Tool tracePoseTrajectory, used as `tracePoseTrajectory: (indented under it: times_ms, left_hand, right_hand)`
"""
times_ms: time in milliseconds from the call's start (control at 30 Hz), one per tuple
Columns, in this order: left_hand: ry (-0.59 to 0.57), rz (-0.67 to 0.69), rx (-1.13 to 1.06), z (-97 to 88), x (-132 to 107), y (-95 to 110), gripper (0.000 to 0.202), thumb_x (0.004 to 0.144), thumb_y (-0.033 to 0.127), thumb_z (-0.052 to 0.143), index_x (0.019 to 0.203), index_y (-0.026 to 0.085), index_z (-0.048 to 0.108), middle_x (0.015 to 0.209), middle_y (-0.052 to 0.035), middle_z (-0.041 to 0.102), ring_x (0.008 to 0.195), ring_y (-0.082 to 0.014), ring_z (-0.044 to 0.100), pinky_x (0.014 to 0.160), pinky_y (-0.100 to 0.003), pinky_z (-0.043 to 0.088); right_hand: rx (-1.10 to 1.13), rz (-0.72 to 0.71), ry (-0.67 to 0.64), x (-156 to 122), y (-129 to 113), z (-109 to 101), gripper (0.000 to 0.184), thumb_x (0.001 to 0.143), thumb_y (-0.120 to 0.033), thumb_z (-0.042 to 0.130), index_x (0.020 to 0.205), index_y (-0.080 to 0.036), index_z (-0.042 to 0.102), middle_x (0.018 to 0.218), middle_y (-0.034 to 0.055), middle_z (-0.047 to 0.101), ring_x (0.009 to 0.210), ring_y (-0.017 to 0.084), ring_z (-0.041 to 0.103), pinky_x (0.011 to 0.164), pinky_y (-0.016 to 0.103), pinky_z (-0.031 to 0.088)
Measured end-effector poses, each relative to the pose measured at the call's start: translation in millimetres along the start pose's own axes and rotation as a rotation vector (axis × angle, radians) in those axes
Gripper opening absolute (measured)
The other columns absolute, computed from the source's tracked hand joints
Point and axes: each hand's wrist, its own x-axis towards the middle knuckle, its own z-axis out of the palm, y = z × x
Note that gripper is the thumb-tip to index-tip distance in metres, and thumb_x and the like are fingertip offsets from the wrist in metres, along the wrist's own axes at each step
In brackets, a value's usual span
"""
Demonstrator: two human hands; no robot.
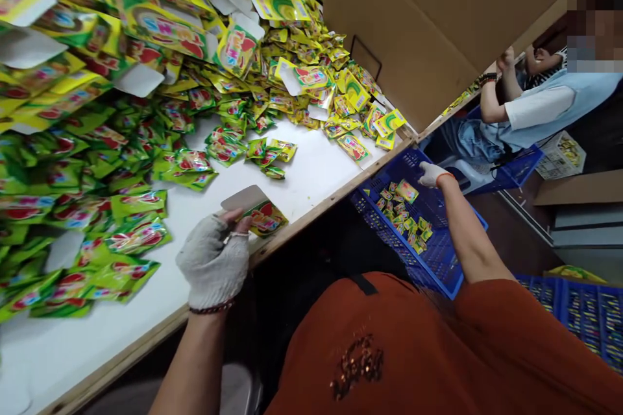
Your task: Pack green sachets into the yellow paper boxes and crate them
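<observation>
Fingers (pixel 232 214) of the gloved left hand (pixel 213 260) are grasping one open-flapped carton (pixel 265 218) at the wooden front edge (pixel 312 215) of the white surface (pixel 296 178), near the green packets (pixel 136 233). The gloved right hand (pixel 434 175) is over the blue basket (pixel 446 259), where small packs (pixel 411 224) are lying; whether its fingers hold something, I cannot tell from here.

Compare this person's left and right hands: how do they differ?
The left hand holds a printed box at the table; the right hand is at the blue basket. The left hand's wrist has a dark bracelet; the right hand's, an orange cuff. Both wear pale gloves.
</observation>
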Motion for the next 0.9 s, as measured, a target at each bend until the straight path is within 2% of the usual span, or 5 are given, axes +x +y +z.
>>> tracePoseTrajectory:
  times_ms: [200,467,633,767,900]
  left_hand:
    - [0.023,-0.076,-0.036,1.6,-1,2,0.028,0.081,0.042,0.068,0.100,0.022,0.072,0.089,-0.0035,0.074,0.082,-0.0238,0.069,0.077,-0.038,0.055]
    - [-0.048,-0.119,-0.240,4.9,3,10,0.027,0.081,0.040,0.065,0.097,0.018,0.070,0.089,-0.0046,0.074,0.081,-0.0194,0.069,0.077,-0.032,0.056]
    - [-0.083,-0.147,-0.339,1.5,5,18,0.025,0.082,0.039,0.064,0.093,0.018,0.069,0.088,-0.0044,0.073,0.081,-0.0184,0.068,0.077,-0.031,0.056]
    - [-0.110,-0.242,-0.592,4.5,10,16,0.036,0.079,0.039,0.070,0.105,0.017,0.061,0.085,-0.0031,0.070,0.076,-0.0160,0.066,0.071,-0.028,0.055]
    - [-0.176,-0.258,-0.750,9.2,17,9,0.059,0.073,0.036,0.076,0.124,0.017,0.052,0.087,-0.0020,0.068,0.077,-0.0153,0.067,0.074,-0.028,0.056]
  right_hand:
    - [0.383,-0.208,-0.019,-7,-26,23,0.023,0.082,-0.018,0.061,0.104,-0.013,0.064,0.061,-0.0013,0.060,0.054,0.011,0.059,0.058,0.023,0.052]
    - [0.585,-1.142,-0.062,-90,-172,125,0.021,0.085,-0.031,0.062,0.099,-0.020,0.073,0.099,0.0054,0.074,0.095,0.020,0.068,0.093,0.037,0.055]
    - [0.581,-1.251,-0.197,-97,-225,171,0.023,0.085,-0.030,0.061,0.103,-0.021,0.072,0.101,0.0057,0.072,0.096,0.020,0.066,0.093,0.037,0.053]
    - [0.535,-1.207,-0.209,-95,-234,172,0.012,0.084,-0.028,0.060,0.084,-0.019,0.069,0.085,0.0036,0.066,0.086,0.019,0.062,0.086,0.036,0.052]
    - [0.639,-1.119,-0.311,-95,-235,171,0.022,0.082,-0.027,0.061,0.102,-0.018,0.063,0.084,0.0014,0.062,0.078,0.016,0.059,0.078,0.032,0.052]
